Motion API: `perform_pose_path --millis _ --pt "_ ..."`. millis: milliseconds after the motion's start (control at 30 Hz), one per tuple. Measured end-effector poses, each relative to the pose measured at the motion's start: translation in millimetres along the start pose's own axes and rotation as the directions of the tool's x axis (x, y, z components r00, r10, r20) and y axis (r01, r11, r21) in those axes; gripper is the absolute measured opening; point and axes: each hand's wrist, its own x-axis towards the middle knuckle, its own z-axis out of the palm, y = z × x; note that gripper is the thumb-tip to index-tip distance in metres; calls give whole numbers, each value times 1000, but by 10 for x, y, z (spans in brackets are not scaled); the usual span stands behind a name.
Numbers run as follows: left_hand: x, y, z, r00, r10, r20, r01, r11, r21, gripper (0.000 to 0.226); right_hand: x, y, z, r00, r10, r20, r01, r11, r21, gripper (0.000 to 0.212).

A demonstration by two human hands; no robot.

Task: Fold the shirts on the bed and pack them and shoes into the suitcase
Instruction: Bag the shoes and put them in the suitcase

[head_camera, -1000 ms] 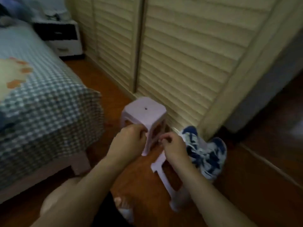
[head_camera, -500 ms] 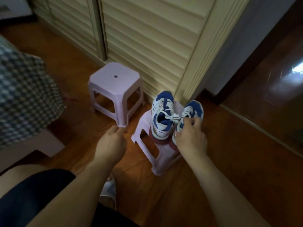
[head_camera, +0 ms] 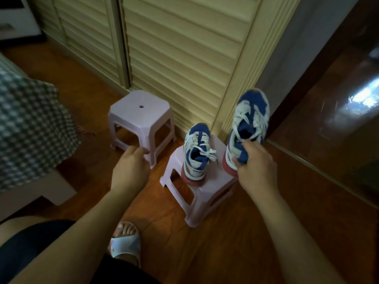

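Two blue-and-white sneakers with pink soles are in view. My right hand [head_camera: 254, 162] grips the right sneaker [head_camera: 249, 124] at its heel collar and holds it lifted, toe pointing away. The left sneaker [head_camera: 196, 152] stands on a low lilac stool [head_camera: 207, 187]. My left hand [head_camera: 131, 167] hovers empty with loosely curled fingers, near the front corner of a second lilac stool [head_camera: 141, 119]. No suitcase or shirts are visible.
A checked bedspread [head_camera: 30, 128] drapes over the bed's corner at left. Slatted wardrobe doors [head_camera: 174, 48] close the back. My foot in a white slipper [head_camera: 126, 247] rests on the wooden floor. A dark glossy door [head_camera: 338, 109] stands at right.
My right hand has lifted the right sneaker off the stool, up and to the right. The left hand stayed near the far stool. The view has tilted down since a second ago.
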Motion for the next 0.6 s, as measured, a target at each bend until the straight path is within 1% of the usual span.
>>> perform_pose_path --millis 67,133,167,233,300,367,433,500,533,567,600 --pt "150 122 -264 998 -10 -57 6 998 -68 29 114 -319 -225 989 -141 -43 145 984 103 24" --pt "226 89 -696 994 -26 -105 12 992 -128 26 228 -830 -320 962 -270 -46 273 925 265 23" --pt "217 -21 -971 990 -39 -139 20 990 -138 24 275 -1149 -326 943 -328 -54 324 874 363 24" --pt "87 -414 -1573 972 -78 -222 61 995 -80 20 331 -1893 -312 910 -407 -73 375 739 560 27" --pt "-201 -996 -2200 937 -161 -312 172 985 10 20 299 -2705 -254 874 -482 -58 358 562 746 30" --pt "-601 -1655 -2754 870 -272 -412 337 937 94 19 200 -3510 -144 817 -575 -47 329 397 857 33" --pt "-1047 -2253 -3180 789 -353 -503 491 855 169 14 62 -4208 42 745 -665 -52 319 288 903 32" --pt "-1400 -2704 -3466 721 -387 -575 589 780 212 9 -90 -4736 275 666 -745 -44 321 232 918 32" --pt "-1519 -2887 -3558 717 -374 -589 604 754 257 10 -174 -4917 388 634 -773 -30 303 213 929 33" --pt "-1596 -3071 -3619 743 -350 -570 595 736 323 16 -250 -5052 497 606 -795 -13 280 199 939 33" --pt "-1655 -3239 -3649 789 -317 -526 562 720 408 24 -328 -5145 590 581 -814 -4 271 189 944 33"
